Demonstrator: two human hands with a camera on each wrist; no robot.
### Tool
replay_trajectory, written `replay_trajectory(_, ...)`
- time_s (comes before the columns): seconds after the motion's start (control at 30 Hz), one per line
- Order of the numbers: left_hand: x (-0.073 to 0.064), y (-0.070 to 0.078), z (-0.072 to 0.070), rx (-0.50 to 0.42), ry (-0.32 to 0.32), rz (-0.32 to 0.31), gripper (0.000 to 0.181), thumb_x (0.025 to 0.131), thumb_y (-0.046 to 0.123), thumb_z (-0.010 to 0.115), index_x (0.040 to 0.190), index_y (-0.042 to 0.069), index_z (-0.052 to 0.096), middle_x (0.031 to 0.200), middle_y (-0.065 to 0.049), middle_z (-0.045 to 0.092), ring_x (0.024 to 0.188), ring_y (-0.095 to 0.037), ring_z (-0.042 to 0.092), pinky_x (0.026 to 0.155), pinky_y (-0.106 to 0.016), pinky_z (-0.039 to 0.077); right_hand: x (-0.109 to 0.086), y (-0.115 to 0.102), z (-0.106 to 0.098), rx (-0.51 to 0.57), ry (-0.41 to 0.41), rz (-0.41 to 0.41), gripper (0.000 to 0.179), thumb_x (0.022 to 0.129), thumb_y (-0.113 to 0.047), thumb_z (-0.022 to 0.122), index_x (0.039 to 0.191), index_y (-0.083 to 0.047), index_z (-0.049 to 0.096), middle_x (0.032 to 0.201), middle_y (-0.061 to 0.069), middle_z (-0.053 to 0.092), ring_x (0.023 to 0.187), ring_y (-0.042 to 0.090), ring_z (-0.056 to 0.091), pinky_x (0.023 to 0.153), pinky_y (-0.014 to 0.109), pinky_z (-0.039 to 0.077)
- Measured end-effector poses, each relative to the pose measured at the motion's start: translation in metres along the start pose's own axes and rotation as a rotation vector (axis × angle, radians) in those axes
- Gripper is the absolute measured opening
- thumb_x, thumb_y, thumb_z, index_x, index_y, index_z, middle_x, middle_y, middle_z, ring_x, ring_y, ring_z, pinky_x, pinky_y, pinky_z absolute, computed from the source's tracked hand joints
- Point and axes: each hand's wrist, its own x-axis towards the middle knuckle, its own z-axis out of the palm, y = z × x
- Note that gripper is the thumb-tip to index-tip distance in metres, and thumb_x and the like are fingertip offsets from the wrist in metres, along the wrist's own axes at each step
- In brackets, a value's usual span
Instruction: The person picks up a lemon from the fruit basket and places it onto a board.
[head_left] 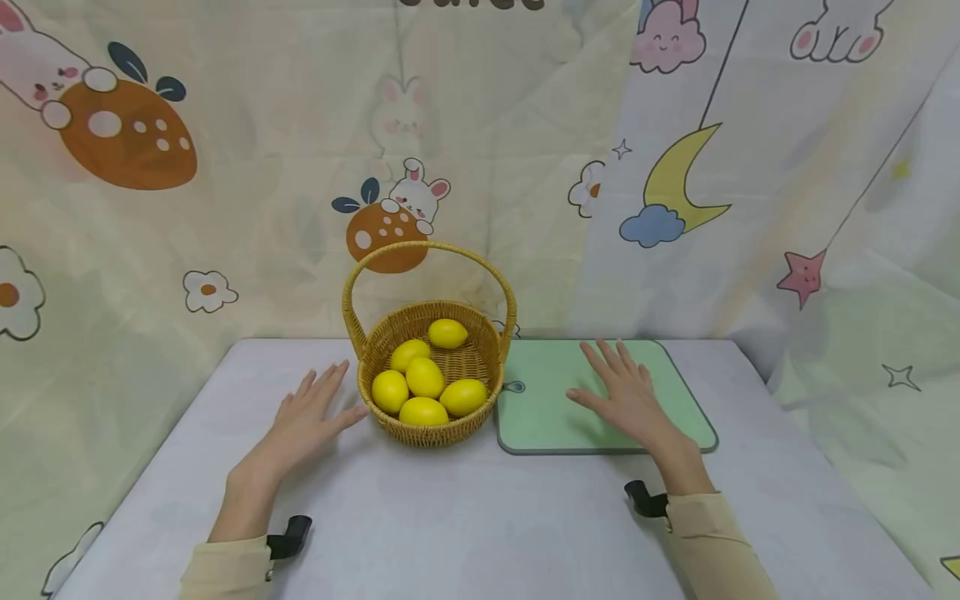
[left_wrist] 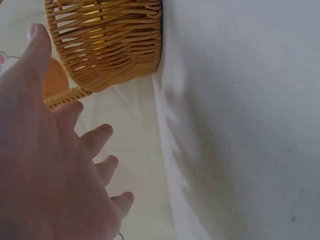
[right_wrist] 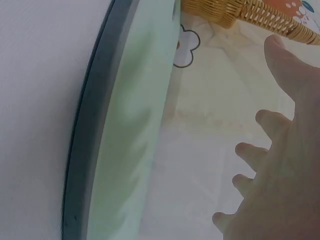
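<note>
A wicker basket [head_left: 429, 435] with a tall arched handle stands at the table's middle back, several yellow lemons [head_left: 424, 377] lying inside it. To its left my left hand [head_left: 303, 425] hovers with straight, spread fingers, the thumb close to the basket's side. In the left wrist view that hand [left_wrist: 55, 160] holds nothing, and the woven wall [left_wrist: 110, 45] shows just beyond the thumb. My right hand [head_left: 626, 400] is spread above a pale green cutting board [head_left: 540, 425] and holds nothing. Its shadow falls on the board in the right wrist view, where the fingers of this hand [right_wrist: 280, 165] stay apart from it.
A white cloth covers the table [head_left: 450, 517]. Behind it hangs a printed curtain [head_left: 285, 167] with rabbits, flowers and a moon. The board has a dark grey rim and a small hole near the basket. Each wrist carries a black camera mount [head_left: 290, 537].
</note>
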Motion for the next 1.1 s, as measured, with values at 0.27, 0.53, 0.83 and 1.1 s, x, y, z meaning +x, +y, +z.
replay_trajectory(0.27,-0.001,0.003,0.002,-0.041,-0.011,0.020,0.094,0.089,0.075,0.047,0.161,0.028,0.008,0.167,-0.014,0.013,0.153,-0.046,0.002,0.114,-0.076,0.003,0.000,-0.012,0.002,0.024,-0.020,-0.040,0.087,0.091,-0.059,0.061,0.160,-0.025,0.020,0.168,0.011,0.011,0.154,0.042,-0.002,0.113,0.078,0.002)
replay_trajectory(0.53,0.001,0.005,0.008,-0.130,-0.029,0.026,0.092,0.090,0.073,0.048,0.161,0.031,0.007,0.168,-0.012,0.012,0.154,-0.044,0.000,0.116,-0.075,0.002,0.001,-0.028,0.002,0.033,-0.029,-0.109,0.085,0.091,-0.057,0.063,0.159,-0.025,0.024,0.168,0.010,0.015,0.155,0.041,0.003,0.115,0.076,0.006)
replay_trajectory(0.83,0.002,0.010,0.012,-0.160,-0.053,-0.025,0.097,0.088,0.076,0.049,0.161,0.034,0.001,0.168,-0.016,0.007,0.153,-0.045,0.000,0.113,-0.079,0.005,0.003,-0.047,0.005,0.077,-0.044,-0.196,0.086,0.089,-0.052,0.068,0.159,-0.026,0.026,0.168,0.007,0.015,0.155,0.039,0.006,0.119,0.069,0.011)
replay_trajectory(1.1,0.003,0.010,0.015,-0.244,-0.091,-0.034,0.099,0.088,0.076,0.048,0.159,0.037,-0.007,0.168,-0.015,0.002,0.154,-0.043,0.002,0.114,-0.076,0.010,0.003,-0.068,0.009,0.121,-0.064,-0.261,0.084,0.088,-0.051,0.070,0.157,-0.031,0.029,0.167,0.004,0.021,0.155,0.036,0.013,0.119,0.068,0.018)
